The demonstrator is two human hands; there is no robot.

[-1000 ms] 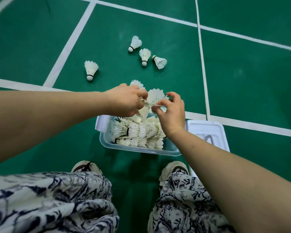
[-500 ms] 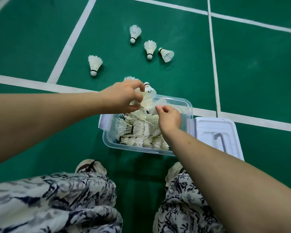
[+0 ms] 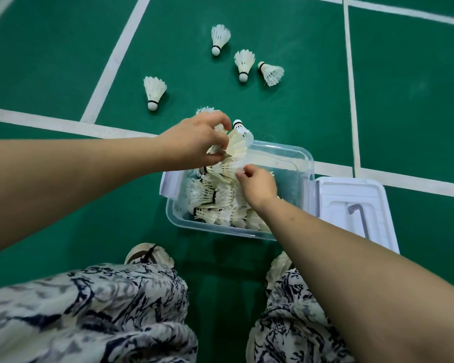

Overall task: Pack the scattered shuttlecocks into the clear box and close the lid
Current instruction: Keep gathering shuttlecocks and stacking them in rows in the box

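The clear box (image 3: 306, 166) stands on the green floor in front of my feet, its left half filled with several white shuttlecocks (image 3: 215, 203). My left hand (image 3: 192, 142) hovers over the box's far left corner, shut on a bunch of shuttlecocks (image 3: 237, 142), one cork pointing up. My right hand (image 3: 258, 186) is inside the box, fingertips pinching the feathers of a shuttlecock at the pile's top. The white lid (image 3: 351, 203) lies flat to the right of the box. Several loose shuttlecocks lie beyond the box: one at the left (image 3: 154, 91), three further back (image 3: 244, 64).
White court lines (image 3: 63, 124) cross the floor behind the box. A grey L-shaped tool (image 3: 359, 218) rests on the lid. My knees in patterned fabric (image 3: 89, 310) and both shoes (image 3: 147, 254) are at the bottom of the view.
Both hands came down from above the box towards the pile. My right hand went into the box and my left hand still holds its bunch over the far left corner.
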